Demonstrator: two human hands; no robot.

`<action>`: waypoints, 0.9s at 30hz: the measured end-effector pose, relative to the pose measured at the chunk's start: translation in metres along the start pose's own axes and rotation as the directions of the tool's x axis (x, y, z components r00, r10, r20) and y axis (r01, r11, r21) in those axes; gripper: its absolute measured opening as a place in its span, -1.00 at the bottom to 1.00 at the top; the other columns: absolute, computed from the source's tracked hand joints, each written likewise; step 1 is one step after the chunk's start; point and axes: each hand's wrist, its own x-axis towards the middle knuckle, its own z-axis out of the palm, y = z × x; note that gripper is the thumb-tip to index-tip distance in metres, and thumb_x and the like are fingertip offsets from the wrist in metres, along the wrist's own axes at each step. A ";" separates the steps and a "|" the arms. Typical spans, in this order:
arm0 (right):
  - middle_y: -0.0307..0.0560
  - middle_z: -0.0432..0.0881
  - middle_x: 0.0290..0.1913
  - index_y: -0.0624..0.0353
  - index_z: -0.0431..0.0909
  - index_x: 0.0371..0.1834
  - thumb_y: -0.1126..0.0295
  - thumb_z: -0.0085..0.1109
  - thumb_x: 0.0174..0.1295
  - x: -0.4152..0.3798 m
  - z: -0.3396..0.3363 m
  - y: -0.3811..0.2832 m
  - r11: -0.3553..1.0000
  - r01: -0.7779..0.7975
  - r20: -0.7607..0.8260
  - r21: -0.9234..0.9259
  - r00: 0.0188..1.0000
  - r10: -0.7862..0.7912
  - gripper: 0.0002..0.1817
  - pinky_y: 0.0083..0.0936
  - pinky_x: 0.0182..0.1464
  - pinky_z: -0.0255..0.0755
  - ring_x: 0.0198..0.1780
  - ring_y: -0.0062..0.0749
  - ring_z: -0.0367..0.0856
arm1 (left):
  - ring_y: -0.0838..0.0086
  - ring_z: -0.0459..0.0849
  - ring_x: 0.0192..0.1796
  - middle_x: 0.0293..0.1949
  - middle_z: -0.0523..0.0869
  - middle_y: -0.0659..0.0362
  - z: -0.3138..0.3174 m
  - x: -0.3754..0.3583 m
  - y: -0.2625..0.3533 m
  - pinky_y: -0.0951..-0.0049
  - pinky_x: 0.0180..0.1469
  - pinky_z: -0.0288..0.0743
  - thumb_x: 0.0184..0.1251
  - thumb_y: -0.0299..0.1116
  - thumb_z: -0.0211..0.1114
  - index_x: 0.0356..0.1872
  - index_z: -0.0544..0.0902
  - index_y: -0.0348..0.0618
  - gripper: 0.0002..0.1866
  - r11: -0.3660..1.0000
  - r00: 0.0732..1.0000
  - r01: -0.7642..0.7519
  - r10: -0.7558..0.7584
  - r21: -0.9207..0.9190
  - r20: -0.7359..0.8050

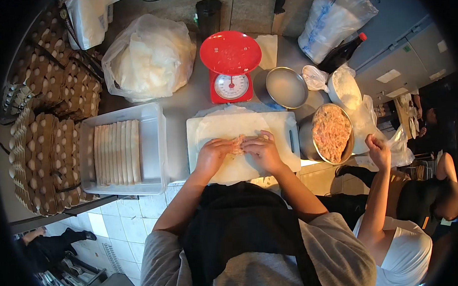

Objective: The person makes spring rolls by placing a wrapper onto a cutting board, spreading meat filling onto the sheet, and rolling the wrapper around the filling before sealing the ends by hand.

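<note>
Leaning over a metal table (178, 122) in a black apron (236, 218), you work with both bare hands on a small portion of pink meat (237, 144) at the middle of a white cutting board (285, 124). Your left hand (215, 153) and right hand (262, 149) meet it from opposite sides, fingers bent and tips touching it; whether either hand pinches it cannot be told, as the thumbs are hard to make out. Beneath the meat, a thin pale sheet (207, 129) is spread over the board.

To your left, a clear plastic tub (152, 151) holds a row of long, pale rolls (117, 153) lying side by side, with stacked trays of eggs (43, 162) beyond it. Just past the board stands a red scale (230, 96), topped by a round pan (231, 52), with a bulging plastic bag (148, 60) to its left and a metal bowl (287, 107) to its right. Near your right hand, just beside the board, a metal pot (306, 140) is heaped with more pink ground meat. A dark bottle (343, 53) with a red cap is farther off, while a co-worker's bare arm (377, 193) rises at your right.
</note>
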 end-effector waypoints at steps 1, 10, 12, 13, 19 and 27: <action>-0.25 0.70 -0.09 0.05 0.70 -0.22 0.57 0.36 -0.07 -0.001 -0.003 0.001 0.999 -0.028 0.032 0.030 0.999 0.027 -0.71 -0.33 0.21 0.28 0.04 -0.29 0.61 | 0.17 0.66 0.01 -0.03 0.72 0.08 -0.004 0.001 0.005 0.30 0.09 0.52 0.01 -0.38 0.44 0.13 0.63 -0.08 -0.46 0.996 0.997 0.083 -0.083 -0.023 0.002; -0.15 0.57 -0.11 0.07 0.67 -0.05 0.42 0.52 -0.20 -0.001 0.003 0.007 0.986 -0.161 -0.042 -0.043 0.986 0.159 -0.49 -0.31 0.03 0.36 -0.03 -0.18 0.55 | 0.24 0.59 0.02 -0.03 0.70 0.15 0.013 0.031 0.028 0.26 0.12 0.41 0.01 -0.26 0.44 0.07 0.66 -0.01 -0.50 0.977 0.983 0.113 -0.137 0.182 0.122; -0.17 0.55 -0.15 0.07 0.67 -0.06 0.41 0.52 -0.21 -0.003 0.006 0.018 0.988 -0.153 -0.028 -0.005 0.988 0.153 -0.49 -0.28 -0.02 0.34 -0.08 -0.21 0.54 | 0.27 0.59 0.00 -0.06 0.70 0.20 0.016 0.032 0.021 0.25 0.10 0.40 0.02 -0.26 0.41 0.04 0.68 0.01 -0.55 0.982 0.973 0.087 -0.121 0.168 0.199; -0.18 0.54 -0.17 0.07 0.67 -0.06 0.41 0.53 -0.21 -0.003 0.005 0.021 0.989 -0.149 -0.022 0.014 0.989 0.149 -0.50 -0.27 -0.04 0.34 -0.10 -0.22 0.54 | 0.27 0.59 -0.01 -0.07 0.70 0.22 0.015 0.030 0.021 0.24 0.10 0.41 0.02 -0.31 0.40 0.04 0.68 0.02 -0.55 0.984 0.981 0.066 -0.094 0.166 0.169; -0.23 0.54 -0.24 0.05 0.72 -0.12 0.45 0.52 -0.23 -0.012 -0.010 0.015 0.984 -0.168 -0.074 -0.054 0.984 0.164 -0.54 -0.36 -0.08 0.33 -0.17 -0.28 0.51 | 0.28 0.61 -0.06 -0.12 0.72 0.23 -0.006 0.009 0.018 0.28 0.09 0.44 0.04 -0.43 0.37 0.01 0.70 0.02 -0.58 0.981 0.993 0.088 -0.100 0.175 0.059; -0.19 0.56 -0.23 0.02 0.71 -0.07 0.43 0.52 -0.26 -0.015 -0.017 0.013 0.973 -0.226 -0.071 -0.040 0.972 0.223 -0.48 -0.35 -0.07 0.35 -0.12 -0.23 0.52 | 0.26 0.61 -0.04 -0.12 0.72 0.20 -0.028 -0.012 -0.003 0.30 0.13 0.45 0.08 -0.36 0.37 -0.02 0.72 -0.04 -0.63 0.991 0.991 0.117 -0.120 0.065 0.053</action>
